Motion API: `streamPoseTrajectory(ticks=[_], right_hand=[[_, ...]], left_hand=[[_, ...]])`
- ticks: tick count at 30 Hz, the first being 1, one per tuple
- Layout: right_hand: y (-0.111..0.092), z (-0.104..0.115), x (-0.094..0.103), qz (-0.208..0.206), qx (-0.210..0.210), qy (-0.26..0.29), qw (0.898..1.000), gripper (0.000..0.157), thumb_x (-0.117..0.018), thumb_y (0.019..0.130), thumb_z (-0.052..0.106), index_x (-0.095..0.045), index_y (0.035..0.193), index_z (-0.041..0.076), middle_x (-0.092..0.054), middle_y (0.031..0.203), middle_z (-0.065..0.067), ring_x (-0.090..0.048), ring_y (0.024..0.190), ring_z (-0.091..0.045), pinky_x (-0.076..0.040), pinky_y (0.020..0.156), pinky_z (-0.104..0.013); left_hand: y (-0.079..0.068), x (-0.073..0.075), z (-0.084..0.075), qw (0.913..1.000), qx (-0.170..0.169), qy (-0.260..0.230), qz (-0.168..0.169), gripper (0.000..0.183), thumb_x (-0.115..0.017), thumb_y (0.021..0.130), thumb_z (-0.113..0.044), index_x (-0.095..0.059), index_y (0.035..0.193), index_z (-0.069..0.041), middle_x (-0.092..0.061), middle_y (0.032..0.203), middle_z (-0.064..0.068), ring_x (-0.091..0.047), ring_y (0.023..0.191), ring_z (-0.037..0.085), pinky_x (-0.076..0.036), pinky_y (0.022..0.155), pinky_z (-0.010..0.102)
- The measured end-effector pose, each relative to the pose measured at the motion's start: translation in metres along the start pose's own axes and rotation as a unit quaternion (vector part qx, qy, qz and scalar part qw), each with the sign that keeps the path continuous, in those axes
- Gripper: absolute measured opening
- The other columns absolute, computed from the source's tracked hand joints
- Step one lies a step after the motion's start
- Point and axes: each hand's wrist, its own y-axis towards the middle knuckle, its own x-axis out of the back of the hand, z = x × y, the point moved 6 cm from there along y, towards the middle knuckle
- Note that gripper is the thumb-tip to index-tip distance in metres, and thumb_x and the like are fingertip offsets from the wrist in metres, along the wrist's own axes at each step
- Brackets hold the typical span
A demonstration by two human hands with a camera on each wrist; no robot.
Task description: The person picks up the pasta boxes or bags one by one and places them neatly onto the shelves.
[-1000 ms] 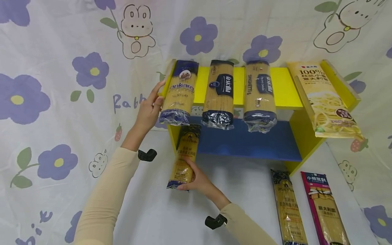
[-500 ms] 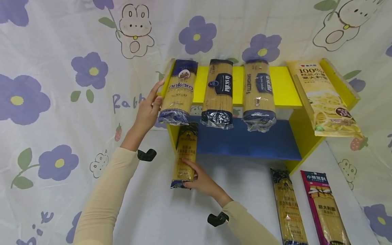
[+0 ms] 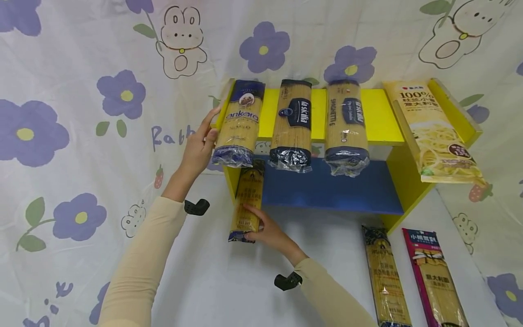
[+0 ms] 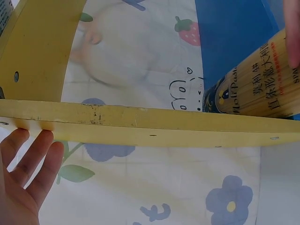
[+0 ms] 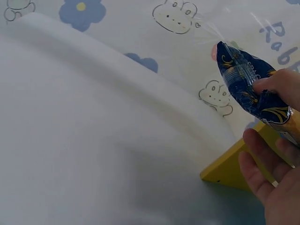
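My right hand (image 3: 271, 234) grips a gold-and-dark-blue spaghetti pack (image 3: 249, 195) near its lower end, thumb on one side and fingers on the other. The pack's upper end lies over the blue lower board (image 3: 327, 186), at the left side under the top shelf. In the right wrist view, the thumb presses the blue wrapper end (image 5: 248, 89). My left hand (image 3: 198, 152) touches the left side panel of the yellow shelf. From the left wrist, its extended fingers (image 4: 40, 161) rest against the panel's outer face (image 4: 154, 133), while the spaghetti pack (image 4: 262, 84) shows behind the panel.
On the top shelf lie an Ankara pasta pack (image 3: 241, 129), two La Sicilia packs (image 3: 292, 122) and a yellow noodle bag (image 3: 437, 131). Another gold spaghetti pack (image 3: 386, 281) and a pink-edged pack (image 3: 437, 281) lie on the white surface at lower right.
My right hand has moved the spaghetti pack upward and deeper onto the lower board, and the pack has straightened slightly. The left hand stays at the side panel.
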Motion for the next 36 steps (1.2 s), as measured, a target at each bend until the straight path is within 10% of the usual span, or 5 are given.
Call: streamPoseTrajectory(ticks=[21,26,30,36], right_hand=[[0.006,0.003,0.007,-0.015,-0.015,0.012,1.0,0.078,-0.076,0.087,0.02,-0.036,0.148,0.049,-0.041,0.149,-0.003,-0.053,0.115,-0.025,-0.049,0.087,-0.032],[-0.007,0.008,0.011,0.0,-0.033,0.05,0.998,0.066,-0.069,0.093,0.029,-0.037,0.147,0.05,-0.044,0.15,-0.003,-0.055,0.123,-0.028,-0.049,0.101,-0.047],[-0.017,0.008,0.022,-0.052,-0.041,0.079,0.995,0.051,-0.062,0.098,0.033,-0.047,0.146,0.038,-0.046,0.151,0.0,-0.054,0.128,-0.025,-0.046,0.105,-0.049],[-0.035,0.022,0.024,-0.101,0.013,0.145,0.984,0.042,-0.058,0.1,0.034,-0.064,0.13,0.004,-0.068,0.113,-0.018,-0.067,0.089,-0.022,-0.056,0.076,-0.031]], left_hand=[[0.0,0.0,-0.001,1.0,-0.006,-0.005,-0.004,0.071,-0.021,0.094,-0.07,-0.03,0.155,-0.035,-0.057,0.075,0.01,-0.048,0.058,0.018,-0.037,0.051,0.028],[0.001,0.0,-0.002,1.0,-0.008,-0.003,-0.002,0.071,-0.02,0.094,-0.07,-0.03,0.155,-0.035,-0.056,0.075,0.01,-0.047,0.057,0.019,-0.036,0.05,0.029],[0.0,0.0,-0.002,0.9999,-0.009,-0.006,-0.005,0.071,-0.021,0.094,-0.07,-0.031,0.155,-0.035,-0.056,0.075,0.01,-0.046,0.057,0.018,-0.036,0.051,0.029],[0.0,0.0,-0.002,0.9999,-0.011,-0.01,-0.008,0.07,-0.022,0.094,-0.069,-0.032,0.155,-0.034,-0.056,0.073,0.009,-0.046,0.056,0.017,-0.035,0.05,0.027]])
